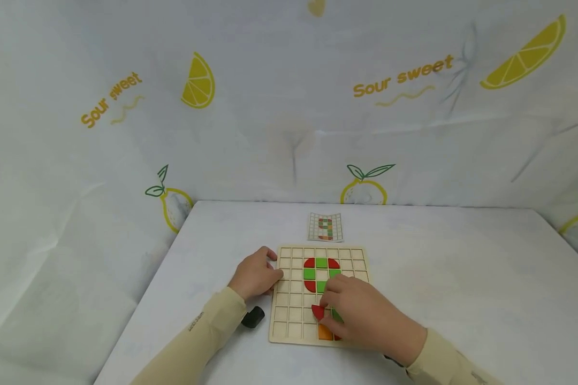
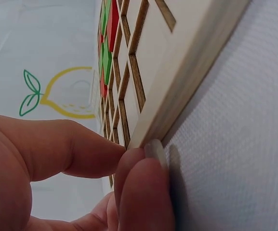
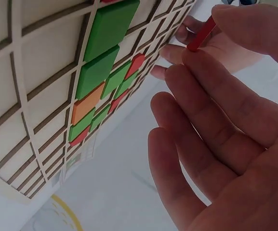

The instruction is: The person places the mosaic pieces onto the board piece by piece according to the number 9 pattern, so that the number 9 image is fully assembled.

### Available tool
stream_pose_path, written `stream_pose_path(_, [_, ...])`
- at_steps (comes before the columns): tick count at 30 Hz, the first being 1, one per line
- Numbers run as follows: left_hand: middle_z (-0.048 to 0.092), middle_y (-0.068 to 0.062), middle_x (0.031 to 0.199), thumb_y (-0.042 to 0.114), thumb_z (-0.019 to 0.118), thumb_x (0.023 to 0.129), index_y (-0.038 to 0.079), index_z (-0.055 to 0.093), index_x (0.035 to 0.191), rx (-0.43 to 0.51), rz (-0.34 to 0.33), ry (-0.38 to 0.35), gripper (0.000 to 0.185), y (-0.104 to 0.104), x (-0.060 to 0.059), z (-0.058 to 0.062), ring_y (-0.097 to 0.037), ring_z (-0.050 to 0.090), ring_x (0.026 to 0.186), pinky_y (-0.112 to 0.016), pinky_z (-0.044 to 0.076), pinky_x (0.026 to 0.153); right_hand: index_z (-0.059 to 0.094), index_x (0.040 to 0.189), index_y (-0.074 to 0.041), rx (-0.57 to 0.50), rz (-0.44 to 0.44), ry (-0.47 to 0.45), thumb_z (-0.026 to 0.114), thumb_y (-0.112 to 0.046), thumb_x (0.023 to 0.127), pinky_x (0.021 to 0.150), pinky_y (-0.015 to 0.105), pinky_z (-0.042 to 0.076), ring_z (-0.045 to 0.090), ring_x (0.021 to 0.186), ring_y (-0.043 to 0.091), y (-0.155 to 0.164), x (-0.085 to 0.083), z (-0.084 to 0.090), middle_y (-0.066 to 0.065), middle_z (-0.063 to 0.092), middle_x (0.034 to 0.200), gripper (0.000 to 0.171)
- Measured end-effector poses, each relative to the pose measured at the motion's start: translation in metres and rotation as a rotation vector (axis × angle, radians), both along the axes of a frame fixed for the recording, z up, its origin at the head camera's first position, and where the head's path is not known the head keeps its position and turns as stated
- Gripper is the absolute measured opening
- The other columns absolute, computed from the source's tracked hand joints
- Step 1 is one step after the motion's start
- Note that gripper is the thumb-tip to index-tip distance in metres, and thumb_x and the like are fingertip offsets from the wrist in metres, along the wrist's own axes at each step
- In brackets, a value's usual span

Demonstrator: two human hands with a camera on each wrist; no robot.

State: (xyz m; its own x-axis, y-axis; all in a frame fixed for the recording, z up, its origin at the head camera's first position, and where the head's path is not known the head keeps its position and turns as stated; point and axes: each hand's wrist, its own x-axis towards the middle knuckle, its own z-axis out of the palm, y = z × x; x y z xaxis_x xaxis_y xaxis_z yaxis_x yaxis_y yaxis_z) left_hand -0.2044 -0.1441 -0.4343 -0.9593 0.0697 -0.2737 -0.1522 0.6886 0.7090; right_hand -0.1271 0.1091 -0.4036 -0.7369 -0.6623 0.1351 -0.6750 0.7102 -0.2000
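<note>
A light wooden grid board [image 1: 289, 300] lies on the white table. My left hand [image 1: 255, 274] holds its left edge, thumb on the upper face and fingertips at the side, as the left wrist view shows. Between thumb and index finger, my right hand [image 1: 366, 315] pinches a red rounded tile [image 1: 317, 312] just over the lower grid cells. That tile [image 3: 202, 34] appears edge-on in the right wrist view. Red and green tiles [image 1: 321, 263] form a ring in the upper cells. An orange tile [image 1: 325, 332] sits near the bottom edge, and my right hand partly hides the tiles around it.
Behind the board lies a pattern card [image 1: 325, 227] printted with a grid and coloured figure. A small black object [image 1: 253, 317] is beside my left sleeve. A white cloth with lemon prints [image 1: 289, 133] hangs behind the table [image 1: 453, 267].
</note>
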Motion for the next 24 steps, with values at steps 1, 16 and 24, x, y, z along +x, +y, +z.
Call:
stream_pose_path(1, [0.068, -0.004, 0.090, 0.018, 0.073, 0.095, 0.008, 0.061, 0.129, -0.002, -0.002, 0.001, 0.037, 0.000, 0.000, 0.000, -0.016, 0.068, 0.061, -0.029, 0.052, 0.060, 0.079, 0.093, -0.020, -0.001, 0.012, 0.005, 0.085, -0.025, 0.090, 0.083, 0.030, 0.058, 0.059, 0.091, 0.006, -0.001, 0.001, -0.001, -0.014, 0.066, 0.093, 0.008])
stream_pose_path(16, [0.068, -0.004, 0.092, 0.018, 0.072, 0.094, 0.009, 0.061, 0.129, -0.019, 0.002, -0.002, 0.038, 0.001, 0.000, 0.001, -0.016, 0.068, 0.062, -0.029, 0.050, 0.062, 0.078, 0.099, -0.021, 0.083, 0.047, -0.018, 0.082, -0.032, 0.094, 0.085, 0.028, 0.055, 0.052, 0.091, 0.009, -0.015, 0.011, -0.010, -0.011, 0.063, 0.095, 0.013])
stream_pose_path(24, [0.068, -0.003, 0.089, 0.018, 0.073, 0.094, 0.008, 0.061, 0.128, -0.017, -0.005, 0.004, 0.037, 0.000, 0.000, 0.000, -0.015, 0.067, 0.061, -0.029, 0.049, 0.061, 0.078, 0.099, -0.021, 0.102, 0.051, -0.041, 0.083, -0.033, 0.094, 0.089, 0.030, 0.056, 0.053, 0.092, 0.009, -0.018, 0.012, -0.011, -0.011, 0.063, 0.095, 0.013])
